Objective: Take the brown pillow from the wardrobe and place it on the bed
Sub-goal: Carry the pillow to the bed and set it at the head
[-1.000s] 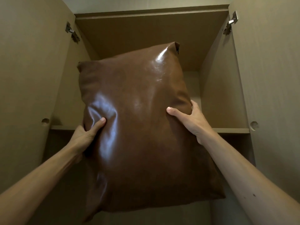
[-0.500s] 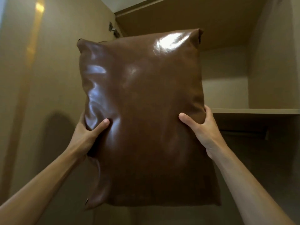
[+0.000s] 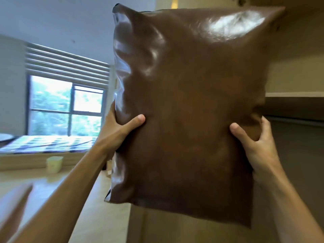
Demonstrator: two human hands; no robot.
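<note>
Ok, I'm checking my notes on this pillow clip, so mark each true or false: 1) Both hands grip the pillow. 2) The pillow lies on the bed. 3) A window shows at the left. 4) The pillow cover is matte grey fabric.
1) True: the left hand and right hand clamp the brown pillow at its side edges.
2) False: it is held upright in the air; the bed is off to the left, apart from it.
3) True: the window sits under striped blinds.
4) False: it is glossy brown, leather-like.
</note>
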